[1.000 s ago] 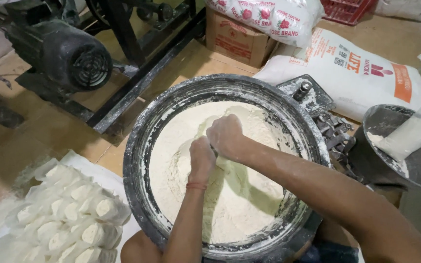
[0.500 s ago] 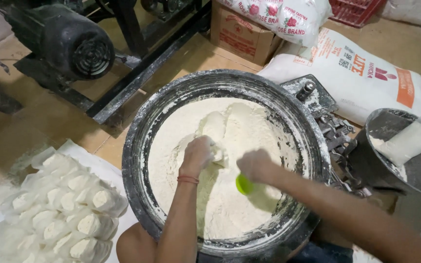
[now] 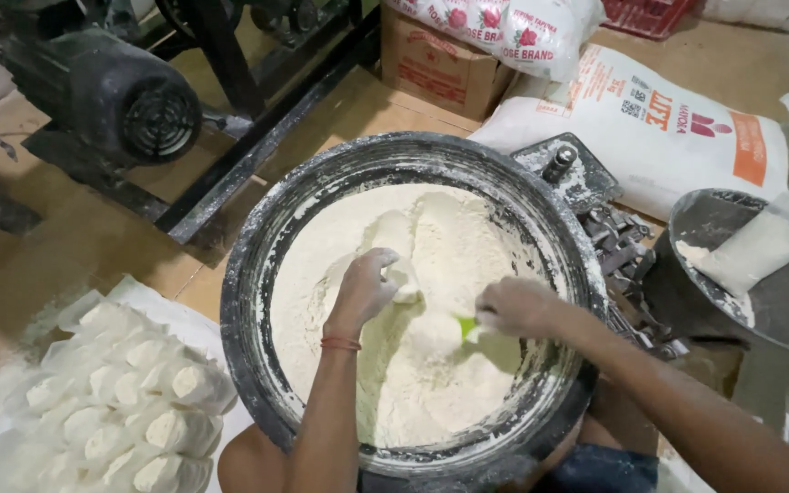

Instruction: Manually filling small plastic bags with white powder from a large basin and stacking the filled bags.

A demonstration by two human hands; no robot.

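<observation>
Flour filled the big metal bowl at frame centre, heaped toward twelve o'clock. The left hand was cupped shut on a clump of flour near the middle; the right hand, at three o'clock, gripped a small green scoop dug into the pile. The step looked like hand-mixing and loosening; the next move likely called for lifting and turning flour inward from the rim. Dough pieces lay at eight o'clock
</observation>
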